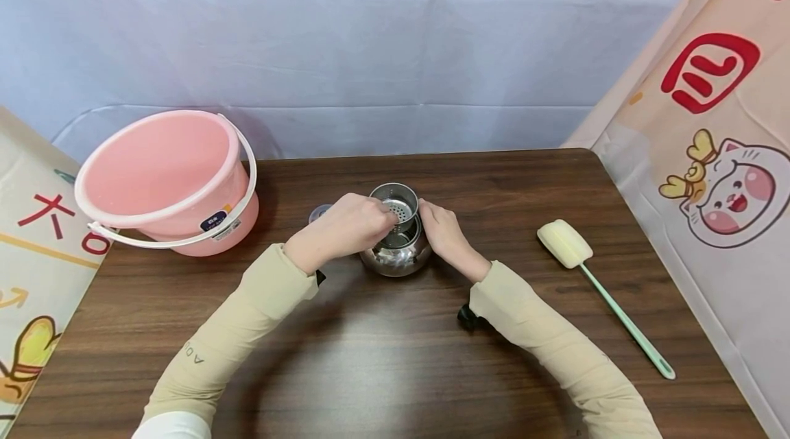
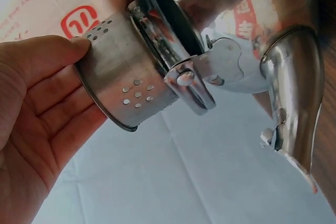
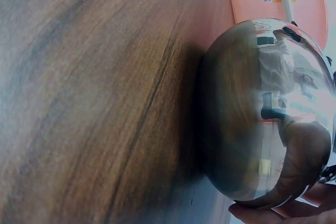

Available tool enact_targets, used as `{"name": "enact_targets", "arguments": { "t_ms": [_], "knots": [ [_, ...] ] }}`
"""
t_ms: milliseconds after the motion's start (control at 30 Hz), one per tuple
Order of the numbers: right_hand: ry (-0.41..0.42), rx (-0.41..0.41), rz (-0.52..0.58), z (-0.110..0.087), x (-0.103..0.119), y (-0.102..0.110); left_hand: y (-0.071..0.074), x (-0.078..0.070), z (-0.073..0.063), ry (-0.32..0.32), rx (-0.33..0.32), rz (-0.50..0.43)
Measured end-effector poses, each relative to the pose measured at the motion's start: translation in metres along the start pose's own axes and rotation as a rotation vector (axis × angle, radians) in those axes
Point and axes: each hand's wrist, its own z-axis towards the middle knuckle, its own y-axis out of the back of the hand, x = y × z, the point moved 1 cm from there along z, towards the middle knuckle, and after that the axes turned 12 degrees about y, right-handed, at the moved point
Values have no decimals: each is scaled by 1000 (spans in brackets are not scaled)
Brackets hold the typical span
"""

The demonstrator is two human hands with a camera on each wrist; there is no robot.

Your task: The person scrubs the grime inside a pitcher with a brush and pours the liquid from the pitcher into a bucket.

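Note:
A shiny round steel teapot [image 1: 398, 262] stands on the table in front of the person. Above its mouth, my left hand [image 1: 342, 225] pinches the rim of a perforated metal strainer [image 1: 401, 208] between thumb and fingers. The left wrist view shows the strainer wall [image 2: 118, 72] with clusters of small holes, its lower end at the pot's opening, and the curved spout [image 2: 299, 87] beyond. My right hand [image 1: 447, 236] rests against the pot's right side, fingers extended along it. In the right wrist view, fingertips [image 3: 257, 214] touch the pot's polished body [image 3: 236, 114].
A pink bucket [image 1: 179, 216] with a white handle stands at the back left. On the right lies a sponge brush [image 1: 564, 244] with a long green handle [image 1: 626, 319]. A small round bluish object [image 1: 319, 212] is partly hidden behind my left hand.

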Motion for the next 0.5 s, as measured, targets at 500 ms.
{"name": "enact_targets", "arguments": {
  "t_ms": [500],
  "knots": [
    [-28, 21, 19, 0, -1, 0, 12, 10, -2, 45, -87, -24]
  ]
}}
